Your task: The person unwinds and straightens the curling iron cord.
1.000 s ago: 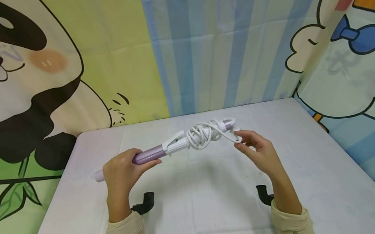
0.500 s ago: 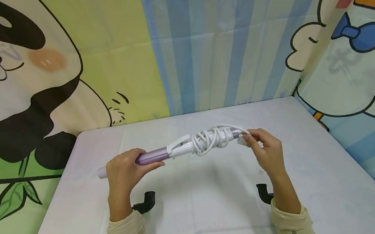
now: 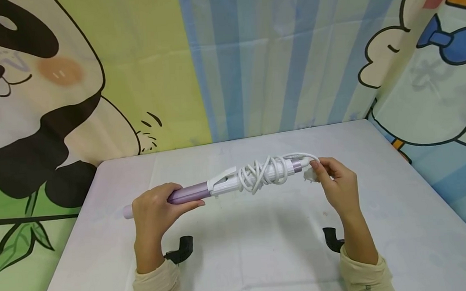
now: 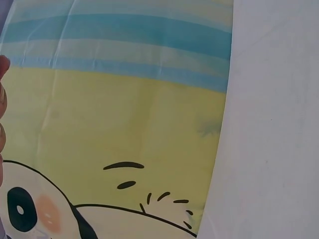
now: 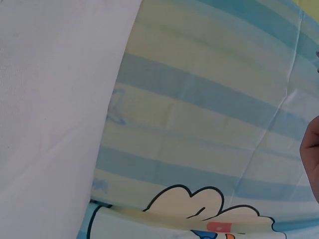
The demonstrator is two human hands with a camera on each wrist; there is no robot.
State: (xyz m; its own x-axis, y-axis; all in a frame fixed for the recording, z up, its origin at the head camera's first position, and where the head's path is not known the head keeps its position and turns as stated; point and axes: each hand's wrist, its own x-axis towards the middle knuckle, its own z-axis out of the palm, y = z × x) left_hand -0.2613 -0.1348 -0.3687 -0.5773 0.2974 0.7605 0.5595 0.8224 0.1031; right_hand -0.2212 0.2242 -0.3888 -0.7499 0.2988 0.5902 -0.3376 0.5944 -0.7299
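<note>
A curling iron [image 3: 219,186] with a purple barrel and a white handle is held level above the white table [image 3: 265,251]. Its white cord [image 3: 263,174] is wound in several loops round the handle. My left hand [image 3: 156,209] grips the purple barrel near its tip. My right hand [image 3: 333,181] pinches the white plug [image 3: 309,174] at the cord's free end, just right of the handle's end. The wrist views show only wall cloth, table and slivers of fingers [image 4: 2,94].
Cartoon cloths hang behind the table: a panda [image 3: 31,110] on the left, blue and yellow stripes [image 3: 271,57] in the middle. Two black wrist camera mounts [image 3: 181,249] show below my forearms. The table's right edge runs diagonally at the right.
My right hand has carried the plug from below the coil up and to the right, past the handle's end. The cord loops sit tighter. The left hand barely moved.
</note>
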